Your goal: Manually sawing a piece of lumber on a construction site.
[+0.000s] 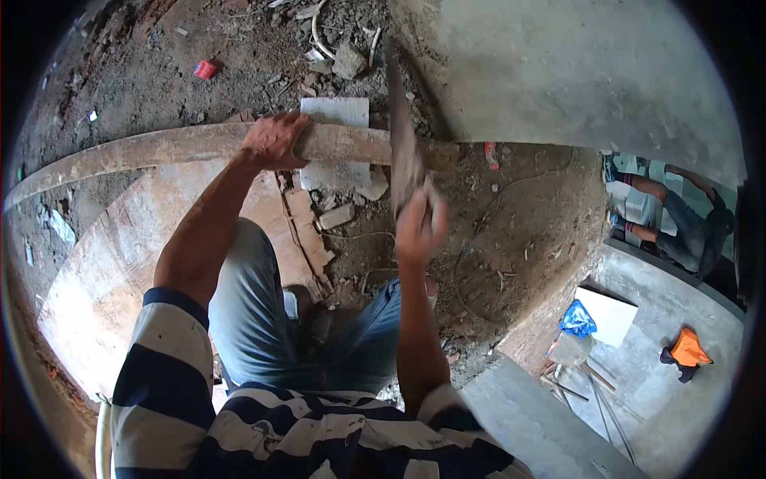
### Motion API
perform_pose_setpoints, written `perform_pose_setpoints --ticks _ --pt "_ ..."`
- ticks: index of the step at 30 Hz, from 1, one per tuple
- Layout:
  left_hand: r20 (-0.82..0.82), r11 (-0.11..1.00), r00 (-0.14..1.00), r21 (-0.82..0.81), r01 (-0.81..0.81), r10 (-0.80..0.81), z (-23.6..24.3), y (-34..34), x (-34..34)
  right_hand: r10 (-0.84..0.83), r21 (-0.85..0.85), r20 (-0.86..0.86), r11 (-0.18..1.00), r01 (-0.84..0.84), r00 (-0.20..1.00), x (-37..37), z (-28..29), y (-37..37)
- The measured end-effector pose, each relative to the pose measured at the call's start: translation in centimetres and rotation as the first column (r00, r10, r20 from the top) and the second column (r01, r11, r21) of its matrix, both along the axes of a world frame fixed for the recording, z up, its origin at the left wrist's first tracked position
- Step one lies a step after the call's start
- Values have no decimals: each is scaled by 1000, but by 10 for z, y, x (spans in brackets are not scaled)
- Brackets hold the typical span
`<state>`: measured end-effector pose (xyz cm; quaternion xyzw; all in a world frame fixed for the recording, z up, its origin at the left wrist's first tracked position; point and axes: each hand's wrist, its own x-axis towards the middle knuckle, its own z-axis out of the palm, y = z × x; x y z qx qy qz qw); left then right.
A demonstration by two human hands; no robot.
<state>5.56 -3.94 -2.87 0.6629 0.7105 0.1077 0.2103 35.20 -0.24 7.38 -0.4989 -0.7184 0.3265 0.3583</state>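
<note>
A long, narrow wooden plank [187,145] lies crosswise in front of me, its left part reaching far out to the side. My left hand [275,141] is closed over the plank near its middle, the fingers over its far edge. In my right hand [421,223] is a handsaw [405,148], held by its handle. Its blade points away from me and crosses the plank to the right of my left hand. Motion blurs the right hand and saw a little. Under the plank sits a pale flat block [335,109].
Dirt and rubble cover the ground, with a stone [349,61] and a red wrapper [205,69]. A large stained board [144,231] lies at left. A concrete wall [582,68] rises at far right. Another person [686,215] sits at right, beyond a blue bag [578,319] and orange cloth [689,348].
</note>
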Motion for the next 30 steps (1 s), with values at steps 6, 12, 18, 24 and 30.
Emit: perform_pose_setpoints --ticks 6,12,18,24,30 --pt "-90 997 995 75 -35 42 -22 -35 -20 -17 -15 129 1000 19 992 83 32 -130" --pt "17 997 1000 79 -20 19 -7 4 -5 -31 -7 -50 1000 31 998 22 -5 -8" --pt "-56 998 997 -24 -52 50 -18 -34 -27 83 -45 234 996 -74 969 65 44 -116" --pt "-51 997 997 54 -54 57 -9 0 -11 41 71 52 996 -45 998 22 7 -21" --pt "-58 998 997 -52 -44 41 -21 -33 -28 2 -26 144 1000 1 990 50 29 -104"
